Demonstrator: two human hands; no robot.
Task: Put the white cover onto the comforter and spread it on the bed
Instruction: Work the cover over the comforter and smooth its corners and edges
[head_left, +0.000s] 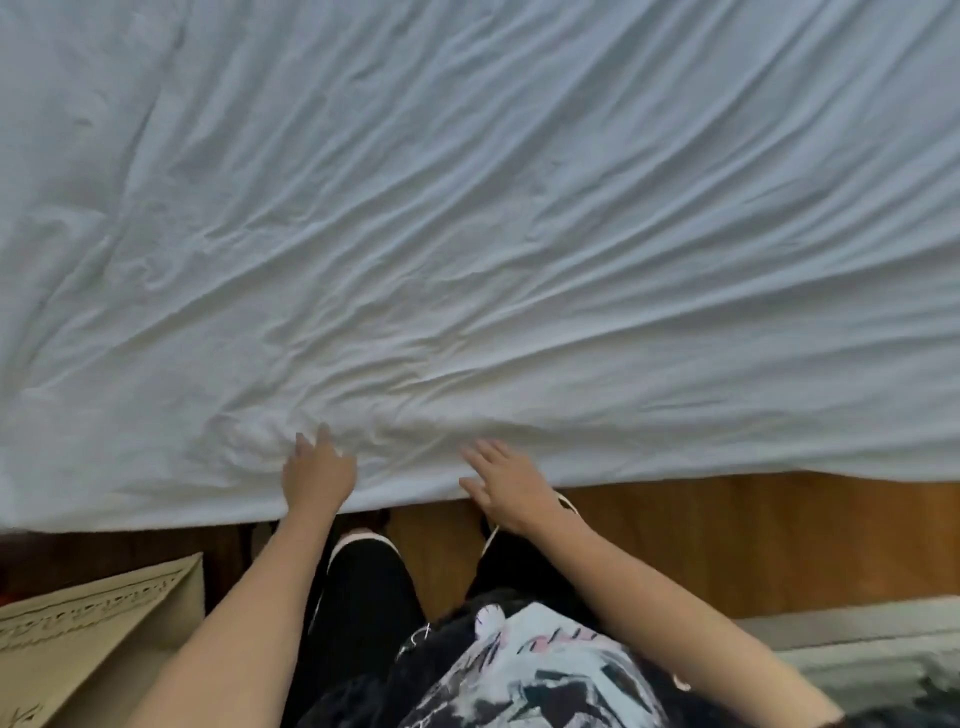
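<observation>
The white cover (467, 208) lies wrinkled across the whole bed and fills the upper two thirds of the view; the comforter itself is hidden under it. Its near edge hangs over the bedside just in front of me. My left hand (318, 470) rests flat on that near edge with its fingers straight. My right hand (501, 480) lies a little to the right of it, fingers spread on the cloth at the edge. Neither hand grips any fabric.
A wooden floor (753, 540) runs along the bedside under the hanging edge. A beige cardboard box (93, 623) stands at the lower left beside my legs. A grey rug or mat (857, 639) lies at the lower right.
</observation>
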